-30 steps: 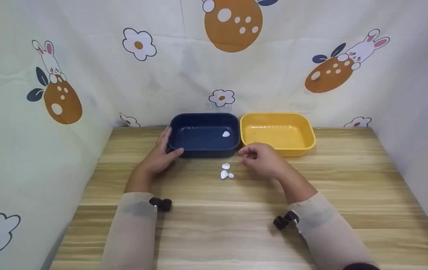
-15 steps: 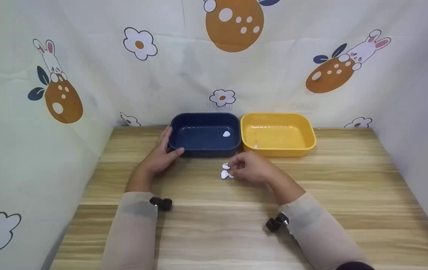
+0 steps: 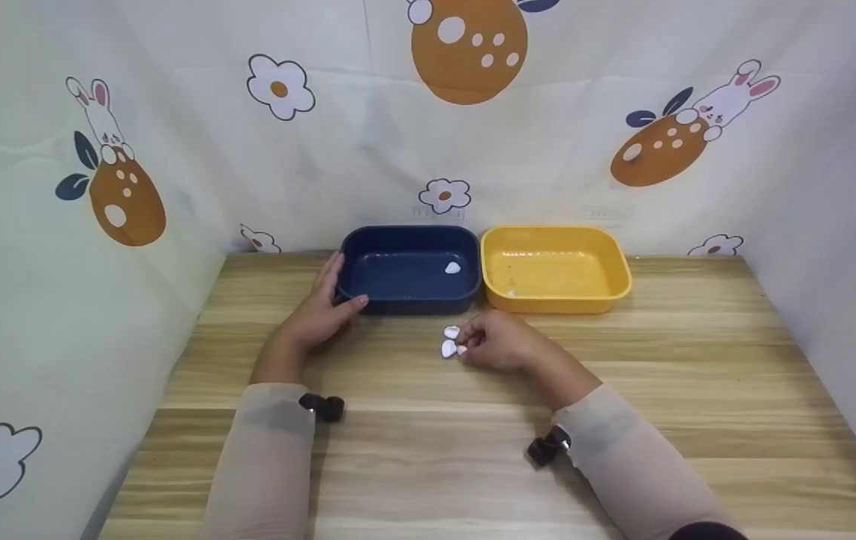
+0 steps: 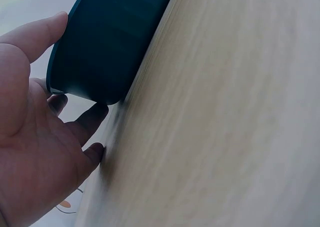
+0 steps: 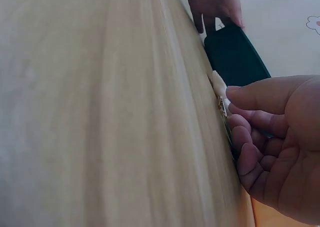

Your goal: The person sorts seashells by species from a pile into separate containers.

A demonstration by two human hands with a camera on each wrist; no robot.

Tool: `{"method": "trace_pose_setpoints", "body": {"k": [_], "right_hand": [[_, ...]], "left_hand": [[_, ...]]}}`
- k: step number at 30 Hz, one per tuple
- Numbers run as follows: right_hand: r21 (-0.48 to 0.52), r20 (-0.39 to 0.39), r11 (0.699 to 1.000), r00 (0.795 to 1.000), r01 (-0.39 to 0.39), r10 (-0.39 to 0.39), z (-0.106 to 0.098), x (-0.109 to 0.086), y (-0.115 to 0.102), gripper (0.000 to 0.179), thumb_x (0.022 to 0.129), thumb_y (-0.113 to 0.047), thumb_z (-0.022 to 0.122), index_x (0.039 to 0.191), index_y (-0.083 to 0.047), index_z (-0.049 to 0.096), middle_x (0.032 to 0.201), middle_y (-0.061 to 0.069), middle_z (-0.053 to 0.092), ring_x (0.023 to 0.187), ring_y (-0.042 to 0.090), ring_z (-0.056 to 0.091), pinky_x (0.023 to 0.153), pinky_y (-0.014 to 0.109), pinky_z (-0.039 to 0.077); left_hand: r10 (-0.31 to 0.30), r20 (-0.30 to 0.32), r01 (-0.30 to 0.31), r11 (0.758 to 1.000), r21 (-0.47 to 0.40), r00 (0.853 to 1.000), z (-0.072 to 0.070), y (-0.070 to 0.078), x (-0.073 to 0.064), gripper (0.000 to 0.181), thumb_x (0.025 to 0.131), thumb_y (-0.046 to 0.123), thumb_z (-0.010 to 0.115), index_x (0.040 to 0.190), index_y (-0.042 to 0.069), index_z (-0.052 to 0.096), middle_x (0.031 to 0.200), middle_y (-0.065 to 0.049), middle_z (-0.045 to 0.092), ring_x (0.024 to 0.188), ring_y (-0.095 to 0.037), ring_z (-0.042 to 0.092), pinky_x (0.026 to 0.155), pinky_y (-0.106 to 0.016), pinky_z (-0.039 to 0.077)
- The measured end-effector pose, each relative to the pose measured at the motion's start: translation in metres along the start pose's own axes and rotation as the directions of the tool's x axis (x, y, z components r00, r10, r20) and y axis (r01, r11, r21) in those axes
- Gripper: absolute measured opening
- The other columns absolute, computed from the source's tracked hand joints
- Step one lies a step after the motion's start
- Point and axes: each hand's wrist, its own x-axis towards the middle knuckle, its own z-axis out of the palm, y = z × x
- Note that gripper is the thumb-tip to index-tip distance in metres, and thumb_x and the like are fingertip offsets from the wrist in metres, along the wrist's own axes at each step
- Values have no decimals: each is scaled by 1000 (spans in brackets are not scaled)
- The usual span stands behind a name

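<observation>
In the head view my left hand rests on the near left corner of the dark blue bin, thumb along the front and fingers down the side. The left wrist view shows those fingers fairly straight against the bin's wall. My right hand is low over the table, thumb and forefinger pinching a small shell. Seen from the right wrist, this shell has brownish marks. Two white shells lie just left of the fingertips, an upper shell and a lower shell. Another white shell lies inside the blue bin.
A yellow bin stands against the blue one's right side, with a tiny pale piece near its front wall. Behind both bins rises a patterned cloth backdrop. The wooden table stretches toward the person.
My right hand has moved left and down from the yellow bin's front corner to the shells, its fingertips closing on the small one. The pale piece in the yellow bin has come into sight. My left hand stays put.
</observation>
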Motion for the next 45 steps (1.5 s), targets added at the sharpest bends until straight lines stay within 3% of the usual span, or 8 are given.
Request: {"method": "trace_pose_setpoints", "body": {"k": [13, 24, 36, 45], "right_hand": [[-39, -13, 999, 1000, 16, -17, 2, -2, -2, 11, 86, -8, 82, 96, -10, 79, 82, -6, 67, 77, 8, 56, 74, 26, 49], [-45, -31, 999, 1000, -1, 0, -6, -5, -5, 11, 90, -13, 83, 100, -16, 81, 88, -5, 75, 81, 9, 62, 79, 30, 54], [82, -84, 996, 995, -39, 46, -23, -12, -16, 21, 89, -5, 75, 108, -7, 81, 95, 1, 76, 88, 14, 65, 81, 29, 56], [140, -168, 986, 979, -95, 118, -49, -20, -12, 19, 94, -9, 72, 112, -9, 80, 101, 6, 74, 94, 19, 66, 87, 30, 56]], "left_hand": [[19, -5, -19, 1000, -10, 1000, 0, -1, 1, 98, 104, 51, 66, 175, 23, 4, 183, -3, -5, 170, -36, -1, 136, -64, 7], [-4, -2, 4, 1000, -13, 1000, 0, 2, -1, 98, 104, 50, 66, 175, 25, 4, 183, -2, -6, 170, -37, 0, 135, -66, 7], [-11, -3, 11, 1000, -12, 1000, 0, 2, 0, 96, 105, 44, 66, 175, 23, 4, 183, -2, -6, 170, -37, 0, 135, -65, 7], [-18, -1, 18, 999, -36, 1000, 0, 3, -1, 97, 104, 47, 68, 175, 27, 4, 183, 1, -6, 170, -35, 0, 136, -64, 8]]}}
